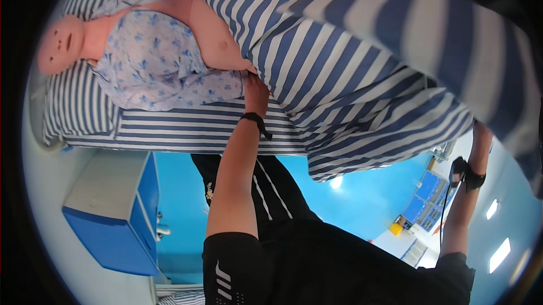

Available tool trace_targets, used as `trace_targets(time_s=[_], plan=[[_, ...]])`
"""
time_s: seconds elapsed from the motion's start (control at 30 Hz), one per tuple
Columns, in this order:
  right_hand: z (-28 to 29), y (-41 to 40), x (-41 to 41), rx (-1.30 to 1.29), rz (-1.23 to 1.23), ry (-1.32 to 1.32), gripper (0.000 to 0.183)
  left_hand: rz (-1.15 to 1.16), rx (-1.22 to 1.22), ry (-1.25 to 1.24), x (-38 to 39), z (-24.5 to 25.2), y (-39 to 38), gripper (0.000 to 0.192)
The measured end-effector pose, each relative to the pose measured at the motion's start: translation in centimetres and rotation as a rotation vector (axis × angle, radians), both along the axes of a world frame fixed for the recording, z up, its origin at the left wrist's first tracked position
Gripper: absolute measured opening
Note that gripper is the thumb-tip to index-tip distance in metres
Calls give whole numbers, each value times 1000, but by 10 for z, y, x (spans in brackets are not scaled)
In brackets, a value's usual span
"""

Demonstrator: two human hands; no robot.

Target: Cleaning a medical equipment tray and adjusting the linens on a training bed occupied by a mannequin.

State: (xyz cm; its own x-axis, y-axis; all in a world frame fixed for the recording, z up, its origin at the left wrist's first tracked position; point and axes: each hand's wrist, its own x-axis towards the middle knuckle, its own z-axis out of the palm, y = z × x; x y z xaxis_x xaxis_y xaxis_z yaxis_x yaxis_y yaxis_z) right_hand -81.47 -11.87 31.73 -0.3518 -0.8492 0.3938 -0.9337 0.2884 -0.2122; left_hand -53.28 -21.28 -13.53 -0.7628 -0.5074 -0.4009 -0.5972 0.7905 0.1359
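A patient-care mannequin (pixel 61 46) lies face up with its head at the left, in a white gown with blue flowers (pixel 148 59). The gown is open over its bare belly (pixel 216 42). A blue-and-white striped quilt (pixel 314 63) covers the lower body, and its right part is lifted in a large fold. My left hand (pixel 256 95) is at the mannequin's waist, where the gown hem meets the quilt edge; its fingertips are partly hidden. Far to the right, my right hand (pixel 482 133) grips the raised quilt, which covers its fingers.
The mannequin rests on a striped mattress (pixel 186 129) and striped pillow (pixel 78 101). A blue-and-white bedside cabinet (pixel 110 216) stands near the head end. Blue cabinets (pixel 424 194) and a yellow container (pixel 396 228) are farther off. Straps circle both my wrists; a cable runs along my right forearm.
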Motion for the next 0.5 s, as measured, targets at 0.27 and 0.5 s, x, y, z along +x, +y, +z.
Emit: trace_targets(time_s=[0.27,0.5], plan=[[-34,32,-58,-67,-78,-320,31,661,374,1021,3,-62,30,41],[-13,21,-28,-31,21,-167,26,128,217,178,28,-18,37,43]])
